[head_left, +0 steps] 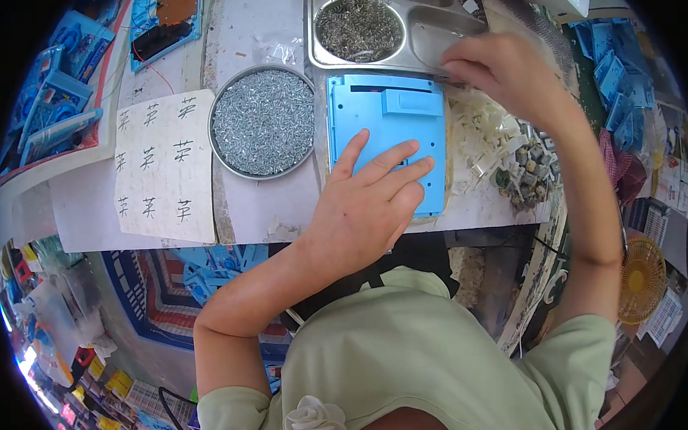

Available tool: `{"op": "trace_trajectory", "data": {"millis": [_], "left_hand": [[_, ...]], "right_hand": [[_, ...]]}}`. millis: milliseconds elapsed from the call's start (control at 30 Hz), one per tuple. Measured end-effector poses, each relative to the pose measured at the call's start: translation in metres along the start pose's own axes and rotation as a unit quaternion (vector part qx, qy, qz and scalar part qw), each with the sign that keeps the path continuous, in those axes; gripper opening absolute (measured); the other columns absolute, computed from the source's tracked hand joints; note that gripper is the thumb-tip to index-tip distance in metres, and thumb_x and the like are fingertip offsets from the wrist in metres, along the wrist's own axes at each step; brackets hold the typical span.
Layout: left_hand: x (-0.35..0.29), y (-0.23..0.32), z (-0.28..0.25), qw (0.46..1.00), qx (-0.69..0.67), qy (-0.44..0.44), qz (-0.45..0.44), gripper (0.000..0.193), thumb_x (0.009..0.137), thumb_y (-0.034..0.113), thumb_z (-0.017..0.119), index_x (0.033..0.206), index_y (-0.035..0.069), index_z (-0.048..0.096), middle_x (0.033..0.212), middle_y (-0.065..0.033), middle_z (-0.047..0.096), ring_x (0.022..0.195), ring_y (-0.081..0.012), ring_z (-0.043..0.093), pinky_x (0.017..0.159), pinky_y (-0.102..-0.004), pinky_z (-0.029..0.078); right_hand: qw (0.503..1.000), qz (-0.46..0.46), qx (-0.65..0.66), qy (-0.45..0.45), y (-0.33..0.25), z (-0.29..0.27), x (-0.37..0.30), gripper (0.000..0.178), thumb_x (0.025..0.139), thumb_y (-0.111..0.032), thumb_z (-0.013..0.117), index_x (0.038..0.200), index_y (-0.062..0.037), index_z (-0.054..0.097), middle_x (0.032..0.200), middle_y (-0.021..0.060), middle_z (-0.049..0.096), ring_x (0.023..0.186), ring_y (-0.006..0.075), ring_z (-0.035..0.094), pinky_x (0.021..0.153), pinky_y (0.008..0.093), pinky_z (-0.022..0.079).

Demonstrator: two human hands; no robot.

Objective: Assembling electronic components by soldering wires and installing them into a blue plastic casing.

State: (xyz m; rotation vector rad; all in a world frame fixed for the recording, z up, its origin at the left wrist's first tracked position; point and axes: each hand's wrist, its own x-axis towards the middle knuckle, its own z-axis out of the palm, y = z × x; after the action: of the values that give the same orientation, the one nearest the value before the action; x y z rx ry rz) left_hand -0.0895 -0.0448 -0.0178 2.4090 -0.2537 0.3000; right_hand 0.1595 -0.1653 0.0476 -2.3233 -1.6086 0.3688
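Observation:
My left hand lies with spread fingers on a light blue plastic casing, which has a raised block and several small holes. Over the right edge of a metal compartment tray, my right hand is closed, thumb and fingers together. Whatever may be between those fingertips is hidden. Small springs fill the tray's round compartment. To the left of the casing stands a round metal dish full of small silvery screws.
Small white and clear plastic parts are heaped right of the casing, beside a pile of small metal parts. A handwritten sheet lies at the left. Blue casings pile up at the far left. A yellow basket is at the right.

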Motion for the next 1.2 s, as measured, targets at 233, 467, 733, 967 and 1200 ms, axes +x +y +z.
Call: {"op": "trace_trajectory", "data": {"millis": [233, 467, 733, 967, 1200], "left_hand": [[-0.001, 0.000, 0.002, 0.999, -0.035, 0.033, -0.009, 0.009, 0.087, 0.010, 0.070, 0.091, 0.010, 0.063, 0.129, -0.0048, 0.068, 0.131, -0.0247, 0.058, 0.118, -0.0581, 0.024], [0.000, 0.002, 0.001, 0.999, -0.004, 0.036, -0.004, 0.011, 0.084, 0.009, 0.071, 0.091, 0.010, 0.063, 0.128, -0.0044, 0.066, 0.131, -0.0221, 0.056, 0.118, -0.0594, 0.027], [0.000, 0.002, 0.001, 0.999, -0.021, 0.033, -0.017, 0.012, 0.084, 0.008, 0.071, 0.094, 0.009, 0.065, 0.123, -0.0083, 0.066, 0.130, -0.0269, 0.058, 0.117, -0.0596, 0.028], [-0.003, -0.002, 0.002, 0.988, -0.088, 0.115, -0.049, 0.016, 0.078, 0.003, 0.074, 0.092, 0.008, 0.068, 0.104, -0.0102, 0.064, 0.095, -0.0291, 0.062, 0.102, -0.0563, 0.048], [0.008, -0.035, -0.039, 0.960, -0.085, 0.232, -0.128, 0.007, 0.083, 0.005, 0.073, 0.089, 0.004, 0.070, 0.081, -0.0088, 0.062, 0.073, -0.0258, 0.061, 0.068, -0.0352, 0.050]], "right_hand": [[0.973, 0.054, 0.159, 0.156, -0.051, 0.057, -0.079, 0.011, 0.082, -0.007, 0.077, 0.093, -0.0049, 0.075, 0.081, 0.0092, 0.070, 0.069, 0.0231, 0.065, 0.064, 0.0328, 0.051], [0.975, 0.091, 0.184, 0.086, -0.052, 0.052, -0.068, 0.006, 0.082, -0.008, 0.075, 0.084, -0.0042, 0.071, 0.076, 0.0072, 0.066, 0.068, 0.0233, 0.063, 0.063, 0.0351, 0.051], [0.969, 0.143, 0.199, -0.022, -0.041, 0.036, -0.055, 0.014, 0.080, -0.013, 0.077, 0.090, -0.0055, 0.071, 0.088, 0.0083, 0.071, 0.079, 0.0255, 0.066, 0.071, 0.0352, 0.053], [0.994, 0.020, -0.003, 0.105, -0.093, 0.084, -0.143, 0.044, 0.079, -0.011, 0.079, 0.122, -0.0145, 0.071, 0.133, 0.0038, 0.067, 0.126, 0.0363, 0.056, 0.107, 0.0545, 0.039], [0.995, 0.023, -0.012, 0.098, -0.087, 0.091, -0.149, 0.052, 0.078, -0.010, 0.079, 0.128, -0.0179, 0.068, 0.143, -0.0003, 0.062, 0.132, 0.0345, 0.053, 0.115, 0.0611, 0.027]]}}
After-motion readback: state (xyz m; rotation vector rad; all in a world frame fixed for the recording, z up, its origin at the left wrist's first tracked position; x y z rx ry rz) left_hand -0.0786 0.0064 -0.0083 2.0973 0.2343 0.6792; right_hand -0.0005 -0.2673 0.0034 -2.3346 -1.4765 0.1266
